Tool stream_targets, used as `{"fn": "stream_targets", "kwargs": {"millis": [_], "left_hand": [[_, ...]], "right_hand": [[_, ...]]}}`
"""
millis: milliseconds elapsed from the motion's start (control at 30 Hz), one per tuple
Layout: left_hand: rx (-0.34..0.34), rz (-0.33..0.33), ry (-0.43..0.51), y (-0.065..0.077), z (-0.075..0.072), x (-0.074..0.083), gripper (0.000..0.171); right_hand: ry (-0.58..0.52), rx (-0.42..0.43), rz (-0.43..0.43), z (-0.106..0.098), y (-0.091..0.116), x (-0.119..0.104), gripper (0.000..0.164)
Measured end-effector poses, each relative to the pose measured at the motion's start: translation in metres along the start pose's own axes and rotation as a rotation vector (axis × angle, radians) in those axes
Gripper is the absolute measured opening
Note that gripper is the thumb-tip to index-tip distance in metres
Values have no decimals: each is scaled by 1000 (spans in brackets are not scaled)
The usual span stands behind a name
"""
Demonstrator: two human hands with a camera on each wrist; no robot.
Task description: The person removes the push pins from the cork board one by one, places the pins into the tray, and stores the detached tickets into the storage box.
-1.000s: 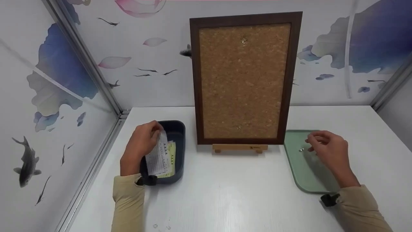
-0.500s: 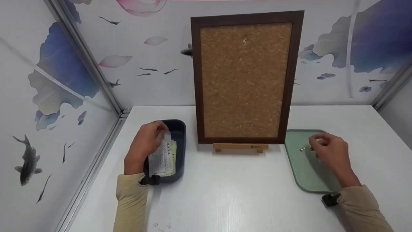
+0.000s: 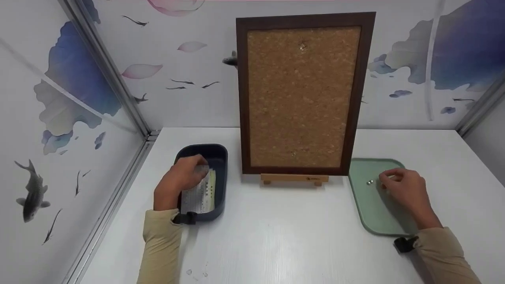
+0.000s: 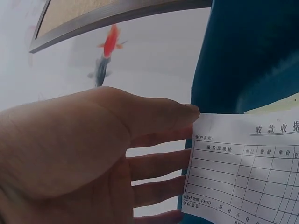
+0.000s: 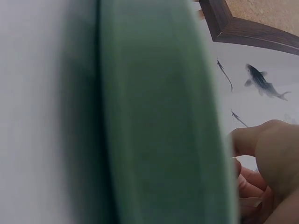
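Note:
My left hand [image 3: 179, 179] reaches into a dark blue tray-like bin [image 3: 224, 189] and pinches a white printed receipt slip [image 4: 233, 163] by its edge, between thumb and fingers. A pale yellow-green slip [image 3: 213, 187] lies beside it. On the right, my right hand [image 3: 406, 191] hovers over a green tray [image 3: 369, 221] with its fingers curled and thumb close to the forefinger. I cannot tell whether its fingertips hold anything; the tray's edge covers them in the right wrist view. Small shiny metallic pieces [image 3: 369, 182] lie on the tray, just left of those fingertips.
A cork board [image 3: 302, 98] in a dark wooden frame stands on a small wooden easel [image 3: 294, 178] between bin and tray. Shiny spots show near the cork's top and bottom. White panels with painted fish and leaves [image 3: 142, 71] enclose the white table [image 3: 268, 244].
My left hand has moved slightly right and lower over the bin, and the white slip sits lower in it. The right hand's fingers have drawn together a little, slightly lower over the tray.

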State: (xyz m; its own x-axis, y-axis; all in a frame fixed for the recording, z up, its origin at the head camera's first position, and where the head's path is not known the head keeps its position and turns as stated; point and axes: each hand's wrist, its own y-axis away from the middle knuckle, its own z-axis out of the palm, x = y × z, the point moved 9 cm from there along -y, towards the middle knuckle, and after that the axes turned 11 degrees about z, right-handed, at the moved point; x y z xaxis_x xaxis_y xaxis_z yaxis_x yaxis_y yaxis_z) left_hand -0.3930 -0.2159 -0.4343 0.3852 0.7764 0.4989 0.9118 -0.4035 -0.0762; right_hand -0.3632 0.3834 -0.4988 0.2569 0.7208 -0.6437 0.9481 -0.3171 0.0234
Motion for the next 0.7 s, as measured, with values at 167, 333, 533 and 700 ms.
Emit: {"fn": "stream_targets", "kwargs": {"millis": [167, 333, 533, 700], "left_hand": [[-43, 7, -19, -1, 2, 1, 36], [-67, 7, -25, 3, -1, 2, 43], [-31, 53, -27, 5, -6, 6, 40], [15, 107, -11, 4, -5, 12, 36]], "right_hand": [[13, -71, 29, 7, -1, 3, 39], [7, -122, 82, 14, 0, 10, 37], [-31, -155, 101, 15, 0, 12, 38], [-46, -161, 95, 17, -2, 10, 39]]}}
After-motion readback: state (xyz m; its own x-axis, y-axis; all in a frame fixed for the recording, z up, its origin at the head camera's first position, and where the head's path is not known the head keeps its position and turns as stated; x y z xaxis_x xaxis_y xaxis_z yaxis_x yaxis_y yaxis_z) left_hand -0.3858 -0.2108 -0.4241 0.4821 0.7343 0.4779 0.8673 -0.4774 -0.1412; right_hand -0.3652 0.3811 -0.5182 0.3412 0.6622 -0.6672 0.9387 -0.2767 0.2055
